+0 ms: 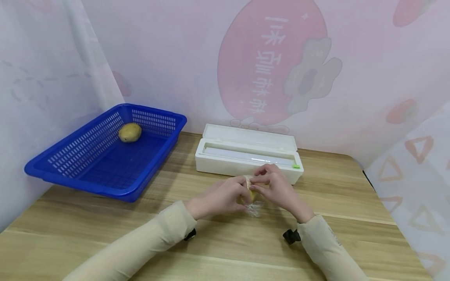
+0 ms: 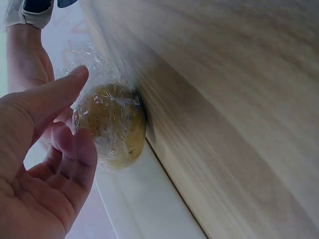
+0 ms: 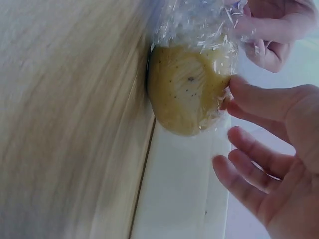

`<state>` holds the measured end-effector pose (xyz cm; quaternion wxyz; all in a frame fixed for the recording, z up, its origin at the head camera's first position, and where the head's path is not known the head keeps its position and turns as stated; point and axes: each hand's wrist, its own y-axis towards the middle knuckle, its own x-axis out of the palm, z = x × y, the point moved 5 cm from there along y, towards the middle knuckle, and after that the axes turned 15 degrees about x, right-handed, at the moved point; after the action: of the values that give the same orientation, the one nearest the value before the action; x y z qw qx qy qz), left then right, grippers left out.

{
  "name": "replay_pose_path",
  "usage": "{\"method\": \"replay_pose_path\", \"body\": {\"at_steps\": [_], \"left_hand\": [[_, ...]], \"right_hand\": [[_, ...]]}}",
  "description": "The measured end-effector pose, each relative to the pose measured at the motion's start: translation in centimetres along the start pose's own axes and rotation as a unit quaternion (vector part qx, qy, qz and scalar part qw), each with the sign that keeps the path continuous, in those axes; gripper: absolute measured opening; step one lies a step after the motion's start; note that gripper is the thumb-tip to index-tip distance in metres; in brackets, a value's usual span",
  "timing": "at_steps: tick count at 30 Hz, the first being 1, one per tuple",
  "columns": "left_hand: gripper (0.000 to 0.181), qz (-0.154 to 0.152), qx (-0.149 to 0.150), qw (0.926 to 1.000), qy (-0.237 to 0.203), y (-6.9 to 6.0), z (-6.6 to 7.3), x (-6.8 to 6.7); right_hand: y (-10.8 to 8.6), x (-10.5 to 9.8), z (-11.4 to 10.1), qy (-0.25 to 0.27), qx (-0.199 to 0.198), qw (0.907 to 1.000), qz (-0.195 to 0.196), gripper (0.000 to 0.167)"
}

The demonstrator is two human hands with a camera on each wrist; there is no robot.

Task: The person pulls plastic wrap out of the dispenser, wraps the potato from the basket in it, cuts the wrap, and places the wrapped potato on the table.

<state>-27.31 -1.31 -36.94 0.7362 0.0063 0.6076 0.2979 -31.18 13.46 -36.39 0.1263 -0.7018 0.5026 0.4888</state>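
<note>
A yellowish potato point(image 3: 182, 92) with small dark specks stands on the table in front of the white box, partly covered by clear plastic wrap point(image 3: 194, 25). Crumpled wrap gathers and sticks out at its near side. With bent fingers and thumb, my left hand point(image 1: 225, 197) holds the wrapped potato from the left. On the other side my right hand point(image 1: 277, 189) pinches the wrap against the potato between thumb and index finger; its other fingers are loosely bent and spread. In the head view the hands hide most of the potato.
Behind the hands sits a white wrap dispenser box point(image 1: 228, 166), its lid raised, with a roll inside and a green slider point(image 1: 296, 166) at its right end. At left a blue basket point(image 1: 119, 191) holds another potato point(image 1: 130, 132). A printed curtain point(image 1: 175, 58) hangs behind the table.
</note>
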Motion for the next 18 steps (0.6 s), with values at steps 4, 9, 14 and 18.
{"method": "replay_pose_path", "body": {"at_steps": [4,9,14,18], "left_hand": [[0.011,0.031,-0.004,0.9989,-0.034,-0.2,-0.3,-0.3],[0.014,0.087,-0.010,0.9911,-0.101,-0.5,-1.1,-0.8],[0.014,0.106,-0.034,0.9844,-0.137,-0.8,-1.7,-0.8],[0.012,0.104,-0.054,0.9828,-0.142,-0.8,-1.9,-0.6]], "right_hand": [[0.0,0.0,0.0,-0.003,-0.036,0.9993,-0.001,0.026],[0.0,0.5,-0.2,-0.002,-0.056,0.9952,-0.081,0.050],[-0.3,0.7,-0.1,-0.001,-0.044,0.9891,-0.141,0.061],[-0.4,0.7,-0.1,0.018,-0.044,0.9877,-0.149,0.066]]}}
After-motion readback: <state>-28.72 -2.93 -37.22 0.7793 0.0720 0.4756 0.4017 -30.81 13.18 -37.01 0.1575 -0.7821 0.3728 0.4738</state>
